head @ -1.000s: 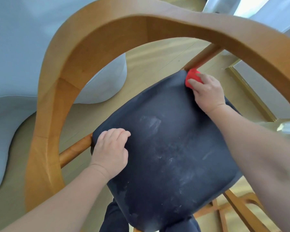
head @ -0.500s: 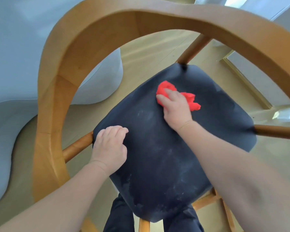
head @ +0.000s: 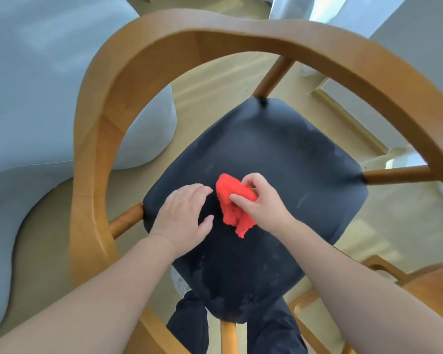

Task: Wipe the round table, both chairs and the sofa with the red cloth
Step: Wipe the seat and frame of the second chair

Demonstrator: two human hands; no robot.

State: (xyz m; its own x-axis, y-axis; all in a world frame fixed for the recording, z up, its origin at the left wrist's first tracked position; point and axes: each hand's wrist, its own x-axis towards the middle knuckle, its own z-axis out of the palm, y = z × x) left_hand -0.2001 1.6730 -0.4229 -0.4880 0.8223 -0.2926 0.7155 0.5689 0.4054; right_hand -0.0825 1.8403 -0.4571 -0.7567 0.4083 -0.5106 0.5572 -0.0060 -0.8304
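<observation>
The dark padded chair seat (head: 279, 154) carries both hands and the rag near its middle: the left hand (head: 182, 215) lies flat on it toward nine o'clock; just beside it at centre the bunched red cloth (head: 230, 200) sits on the fabric, pinched by the right hand (head: 261, 203) at three o'clock; pale smudges (head: 241, 297) mark the seat toward six o'clock. The wooden floor (head: 215, 80) bears the chair; the pale blue sofa (head: 36, 98) stands on it at nine o'clock.
</observation>
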